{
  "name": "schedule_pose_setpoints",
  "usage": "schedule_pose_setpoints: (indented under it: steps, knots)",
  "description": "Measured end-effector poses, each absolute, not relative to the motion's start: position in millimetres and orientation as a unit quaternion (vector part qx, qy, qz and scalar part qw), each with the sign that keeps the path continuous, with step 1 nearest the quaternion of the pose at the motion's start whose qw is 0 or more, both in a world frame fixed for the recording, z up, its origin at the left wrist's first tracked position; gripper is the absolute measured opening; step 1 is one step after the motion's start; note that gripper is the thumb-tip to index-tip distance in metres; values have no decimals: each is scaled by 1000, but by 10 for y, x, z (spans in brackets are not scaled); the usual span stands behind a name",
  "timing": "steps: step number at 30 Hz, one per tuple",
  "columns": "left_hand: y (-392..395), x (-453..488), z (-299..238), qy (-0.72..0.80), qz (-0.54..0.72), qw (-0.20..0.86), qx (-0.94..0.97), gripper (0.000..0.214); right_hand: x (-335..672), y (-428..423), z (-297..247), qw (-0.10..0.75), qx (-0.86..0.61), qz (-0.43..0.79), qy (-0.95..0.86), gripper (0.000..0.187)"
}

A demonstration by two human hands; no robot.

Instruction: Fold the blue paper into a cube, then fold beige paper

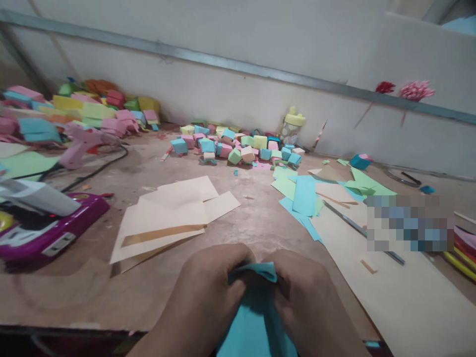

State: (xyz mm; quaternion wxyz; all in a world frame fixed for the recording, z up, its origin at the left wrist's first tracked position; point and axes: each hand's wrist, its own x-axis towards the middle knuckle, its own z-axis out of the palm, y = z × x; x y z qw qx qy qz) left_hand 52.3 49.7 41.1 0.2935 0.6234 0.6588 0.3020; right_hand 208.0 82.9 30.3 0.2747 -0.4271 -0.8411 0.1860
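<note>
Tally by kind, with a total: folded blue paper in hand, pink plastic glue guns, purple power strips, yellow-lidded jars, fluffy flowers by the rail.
Folded blue paper piece, held by left hand and right hand: 1
Pink plastic glue gun: 1
Purple power strip: 1
Clear yellow-lidded jar: 1
Fluffy red flower and fluffy pink flower: 2
Total: 6

The left grip (211,287) and right grip (303,287) hold a blue sheet (243,337) — its top edge curled over between them. Left of the blue sheet on the tabletop (256,218) lie cream papers (174,213); beyond it, small boxes (247,153) (blue, pink, green); right of it — a large pale sheet (394,297).
</note>
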Motion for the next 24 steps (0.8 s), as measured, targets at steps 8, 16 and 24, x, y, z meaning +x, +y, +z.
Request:
schedule_pose_setpoints:
  steps: [8,16,24]
  knots:
    - [469,462,431,637,345,294,623,30,2072,905,469,195,-454,197,-847,13]
    - [465,495,435,626,366,271,633,28,2061,900,441,221,-484,170,-829,48]
    - [468,469,443,643,321,262,644,20,2191,831,378,212,-505,190,-815,48]
